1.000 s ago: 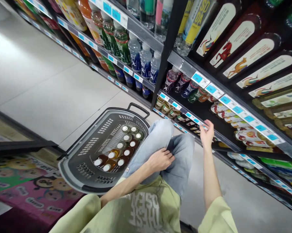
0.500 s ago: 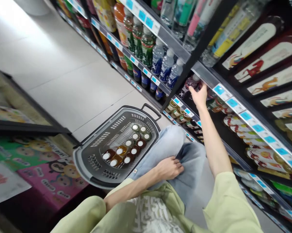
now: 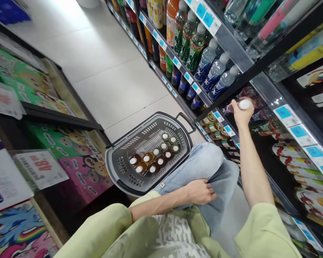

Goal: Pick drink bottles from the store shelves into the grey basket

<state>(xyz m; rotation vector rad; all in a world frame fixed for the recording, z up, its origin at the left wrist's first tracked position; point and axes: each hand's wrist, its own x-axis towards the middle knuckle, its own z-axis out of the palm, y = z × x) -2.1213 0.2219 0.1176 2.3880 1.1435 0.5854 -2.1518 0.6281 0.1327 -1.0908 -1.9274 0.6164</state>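
- Head cam, R side: R hand (image 3: 243, 115) is wrapped around a white-capped btl (image 3: 244, 104), thumb on one side, fingers on the other; cap points up toward the cam, most of the body hidden by the hand.
- That btl is at the front of a lower shelf compartment, just R of the black upright (image 3: 258, 74), among dark-labelled btls; can't tell if its base touches the shelf.
- L hand (image 3: 203, 192) rests on the jeans (image 3: 199, 161), fingers loosely curled; palm side hidden, so can't tell if fully clenched.
- Grey basket (image 3: 110, 172) on the floor (image 3: 118, 86), L of the knees, w/ amber & clear btls (image 3: 148, 157) inside, upright, white caps up; its black handle (image 3: 187, 122) sticks out twd the shelving.
- L of upright: blue-label btls (image 3: 204, 66) in a row next to green btls (image 3: 195, 48).
- R of the hand, same level: fruit-pic containers (image 3: 309, 175), below blue-&-white price tags (image 3: 283, 112).
- Far L: pink box (image 3: 86, 175) under a green one, near price sign (image 3: 42, 168).
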